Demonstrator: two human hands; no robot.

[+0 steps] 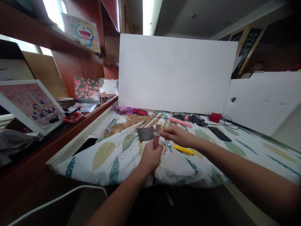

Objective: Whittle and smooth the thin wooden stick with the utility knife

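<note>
In the head view my left hand (151,157) is closed around a narrow wooden stick (158,129), which stands nearly upright over the table's near edge. My right hand (175,134) pinches at the upper part of the stick from the right. A small whitish piece (156,134) lies across the wood at its fingertips; its kind is unclear. Just behind the stick is a dark grey flat sheet (144,134) with specks on it. A yellow-handled tool (183,149) lies below my right wrist, its far end unclear behind my hands.
Wood shavings (129,123) are scattered over the leaf-patterned cloth (103,157). Behind lie a pink bar (180,121), crumpled black plastic (197,120) and a red box (215,117). A black phone (219,134) rests at right. A white board (177,73) stands at the back.
</note>
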